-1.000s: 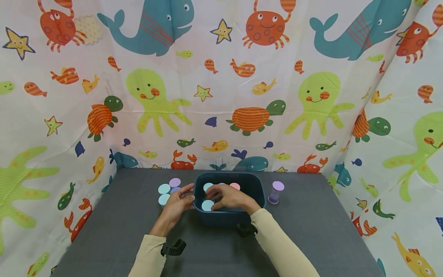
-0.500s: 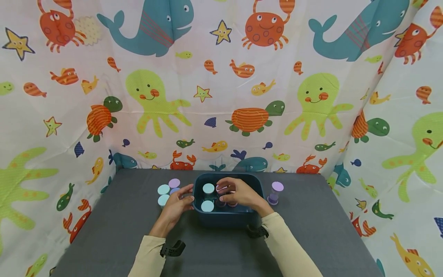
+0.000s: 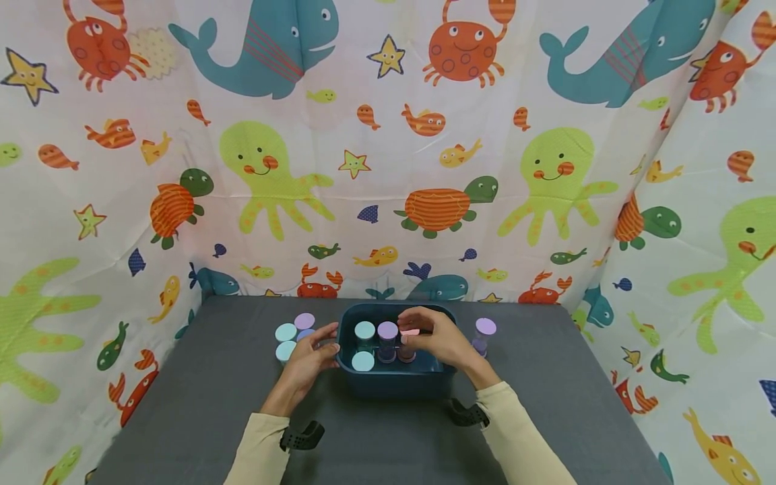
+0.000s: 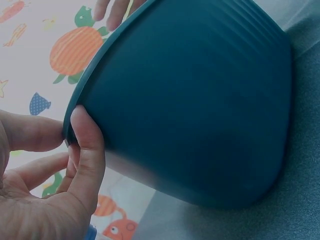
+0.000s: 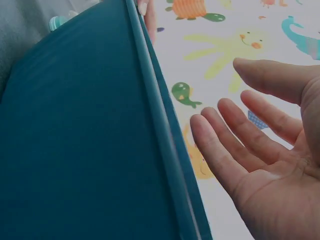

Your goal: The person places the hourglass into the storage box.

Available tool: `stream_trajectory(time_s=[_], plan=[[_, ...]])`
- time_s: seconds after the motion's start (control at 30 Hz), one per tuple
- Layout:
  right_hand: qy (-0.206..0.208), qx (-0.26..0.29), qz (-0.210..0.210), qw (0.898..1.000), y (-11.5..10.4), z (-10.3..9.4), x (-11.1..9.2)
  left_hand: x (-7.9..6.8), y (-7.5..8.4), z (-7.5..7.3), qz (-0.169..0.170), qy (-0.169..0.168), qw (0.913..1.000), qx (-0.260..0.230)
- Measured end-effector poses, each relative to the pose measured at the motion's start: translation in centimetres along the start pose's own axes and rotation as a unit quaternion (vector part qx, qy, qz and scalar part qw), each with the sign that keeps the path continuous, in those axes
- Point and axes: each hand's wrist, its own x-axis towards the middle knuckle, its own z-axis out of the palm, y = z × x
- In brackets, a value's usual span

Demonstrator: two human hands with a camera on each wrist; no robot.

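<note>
A dark blue plastic bin (image 3: 394, 386) stands before me in the head view. My left hand (image 3: 308, 356) grips its left rim; in the left wrist view the thumb and a finger (image 4: 89, 150) pinch the edge. Inside stand capped clear cylinders that look like sand timers: two with pale teal caps (image 3: 364, 330), one purple timer (image 3: 387, 331) and one pink timer (image 3: 407, 353). Over the pink one hovers my right hand (image 3: 441, 339), hiding part of it. The right wrist view shows that hand (image 5: 270, 145) with fingers spread and relaxed, holding nothing.
To the left of the bin several teal, purple and blue timers (image 3: 285, 333) stand close together. A purple timer (image 3: 485, 330) stands to its right, partly behind my right hand. Grey cloth (image 3: 545, 404) covers the table, and a sea-animal curtain (image 3: 364, 222) hangs behind.
My right hand has moved rightward inside the bin, from the teal timers across the purple one to the pink one. The purple cap is now uncovered. My left hand stays on the rim.
</note>
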Motion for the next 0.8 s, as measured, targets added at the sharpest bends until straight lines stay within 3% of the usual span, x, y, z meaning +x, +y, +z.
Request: stream_trajectory(time_s=[0.37,0.8], plan=[[0.076,-0.002,0.039,0.996,-0.1,-2.2,-1.9,0.0,-0.1,0.0,-0.002,-0.002,1.0,-0.002],[0.174,-0.008,0.03,0.984,1.8,-4.8,-4.0,-0.1,0.1,-0.1,-0.001,-0.004,1.0,-0.008]])
